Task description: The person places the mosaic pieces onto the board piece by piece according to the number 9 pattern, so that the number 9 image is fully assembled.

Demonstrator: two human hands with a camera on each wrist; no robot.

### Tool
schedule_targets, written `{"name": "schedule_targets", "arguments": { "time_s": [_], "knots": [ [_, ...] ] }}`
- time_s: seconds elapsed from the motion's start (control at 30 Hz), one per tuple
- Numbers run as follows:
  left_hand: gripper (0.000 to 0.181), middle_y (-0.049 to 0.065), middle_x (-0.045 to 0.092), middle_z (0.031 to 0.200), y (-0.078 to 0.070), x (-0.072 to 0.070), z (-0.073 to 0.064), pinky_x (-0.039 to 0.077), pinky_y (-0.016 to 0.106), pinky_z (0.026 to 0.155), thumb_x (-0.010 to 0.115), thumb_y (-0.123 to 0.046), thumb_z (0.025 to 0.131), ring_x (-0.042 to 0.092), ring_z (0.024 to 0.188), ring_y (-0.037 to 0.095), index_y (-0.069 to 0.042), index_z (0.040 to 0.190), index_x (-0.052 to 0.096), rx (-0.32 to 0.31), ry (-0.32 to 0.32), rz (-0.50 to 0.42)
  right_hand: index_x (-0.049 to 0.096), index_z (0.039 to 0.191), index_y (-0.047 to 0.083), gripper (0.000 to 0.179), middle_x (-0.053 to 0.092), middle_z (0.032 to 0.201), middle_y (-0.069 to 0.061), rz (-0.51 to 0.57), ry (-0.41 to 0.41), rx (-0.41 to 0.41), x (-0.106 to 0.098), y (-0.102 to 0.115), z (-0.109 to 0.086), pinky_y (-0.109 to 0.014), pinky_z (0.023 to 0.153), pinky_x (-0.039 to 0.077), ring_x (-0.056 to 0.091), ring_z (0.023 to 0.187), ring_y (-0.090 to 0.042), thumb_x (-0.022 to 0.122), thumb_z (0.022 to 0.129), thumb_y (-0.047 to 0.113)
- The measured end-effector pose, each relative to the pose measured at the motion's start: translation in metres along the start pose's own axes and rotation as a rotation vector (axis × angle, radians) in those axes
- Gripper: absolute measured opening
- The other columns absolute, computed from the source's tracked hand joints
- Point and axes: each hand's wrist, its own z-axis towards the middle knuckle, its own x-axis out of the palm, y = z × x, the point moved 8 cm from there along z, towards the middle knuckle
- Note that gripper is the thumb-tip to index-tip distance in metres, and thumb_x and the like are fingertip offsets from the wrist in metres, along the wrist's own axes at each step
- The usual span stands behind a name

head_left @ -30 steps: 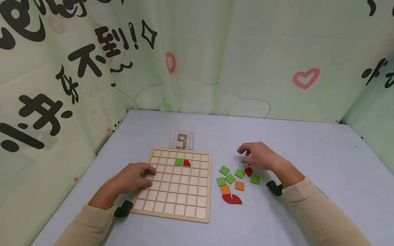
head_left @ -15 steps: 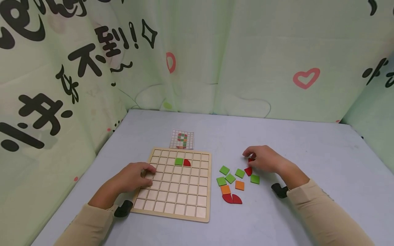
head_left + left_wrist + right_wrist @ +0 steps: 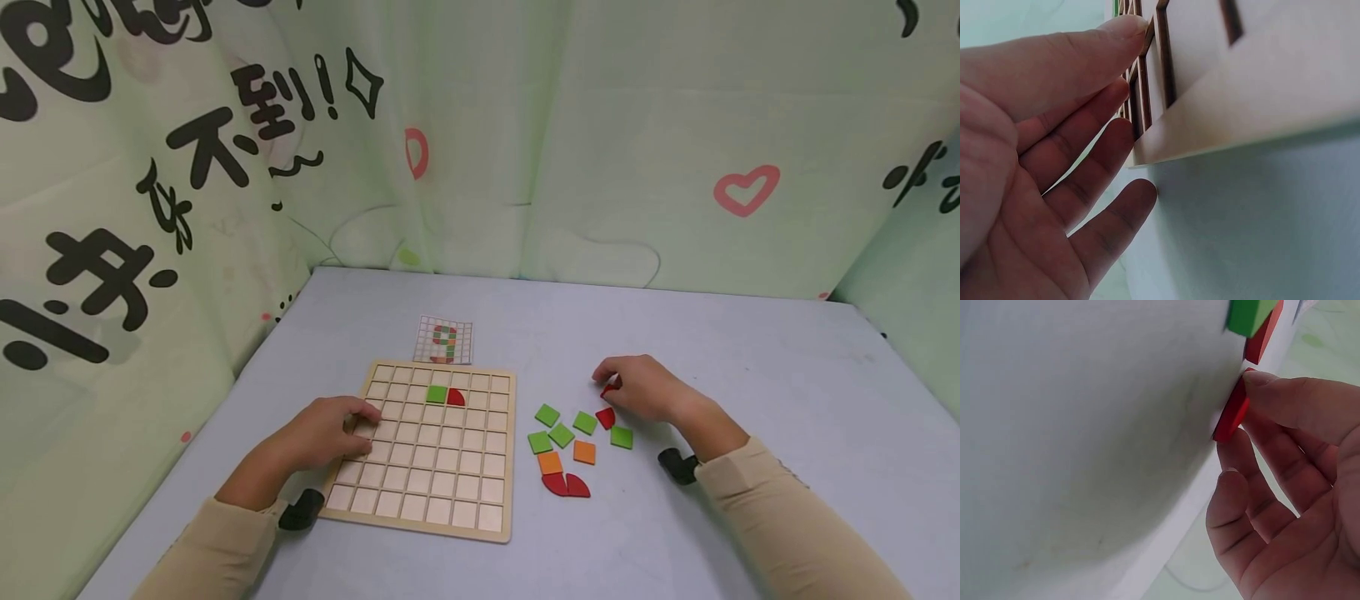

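One red tile [image 3: 1230,419], pinched between thumb and fingers of the right hand [image 3: 645,387], low at the table [image 3: 712,342], beyond the loose pieces; the right wrist view shows it edge-on, its long edge slanting from upper right to lower left. Direction of its corner: cannot tell, the fingers cover part.

One left hand [image 3: 330,429], fingers parted and grasping nothing, at the left rim of the wooden grid board [image 3: 422,435].

Set in the board, side by side: one green square [image 3: 437,394]; one red quarter-circle [image 3: 455,397], square corner to near left, curve to far right.

Loose, right of the board: five green squares [image 3: 561,436], variously turned; two orange squares [image 3: 584,452]; three red quarter-circles [image 3: 577,486], one of them just beside the right hand.

One printed pattern card [image 3: 442,340], at the board's far edge.
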Motion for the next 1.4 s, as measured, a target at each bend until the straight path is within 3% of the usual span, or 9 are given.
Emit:
{"name": "schedule_targets", "arguments": {
  "time_s": [0.23,0.57,1.2,1.4],
  "knots": [
    [0.032,0.01,0.063,0.127,0.0001,0.0002,-0.0001,0.043,0.051,0.102,0.078,-0.009,0.086,0.051,0.126,0.034,-0.008,0.117,0.069,0.001,0.002,-0.008,0.066,0.114,-0.002,0.024,0.067,0.1,-0.009,0.002,0.001,0.002,0.0004,0.0006,0.0003,-0.042,0.081,0.055,0.06,0.09,-0.026,0.069,0.092,0.007],
    [0.032,0.011,0.062,0.128,0.0001,-0.0003,-0.0006,0.043,0.051,0.102,0.078,-0.009,0.086,0.051,0.126,0.034,-0.009,0.117,0.069,-0.006,0.005,-0.006,0.064,0.118,-0.004,0.03,0.065,0.104,-0.014,0.001,0.013,0.036,0.0019,-0.0005,0.0031,-0.043,0.083,0.055,0.058,0.096,-0.031,0.066,0.089,0.001],
    [0.033,0.011,0.062,0.129,0.0007,0.0008,-0.0009,0.043,0.051,0.102,0.078,-0.01,0.086,0.05,0.128,0.034,-0.009,0.117,0.069,-0.013,0.012,-0.015,0.064,0.113,-0.003,0.025,0.064,0.099,-0.012,-0.025,0.004,0.025,0.0021,0.0072,0.0079,-0.036,0.074,0.054,0.056,0.087,-0.026,0.07,0.092,0.009],
    [0.032,0.01,0.062,0.129,0.0007,0.0009,-0.001,0.043,0.051,0.102,0.078,-0.01,0.086,0.05,0.128,0.034,-0.009,0.117,0.069,-0.012,0.012,-0.014,0.062,0.118,-0.005,0.031,0.063,0.103,-0.014,-0.009,0.028,0.044,0.0024,0.0063,0.0075,-0.038,0.077,0.056,0.056,0.093,-0.029,0.068,0.089,0.005]
  ]
}}
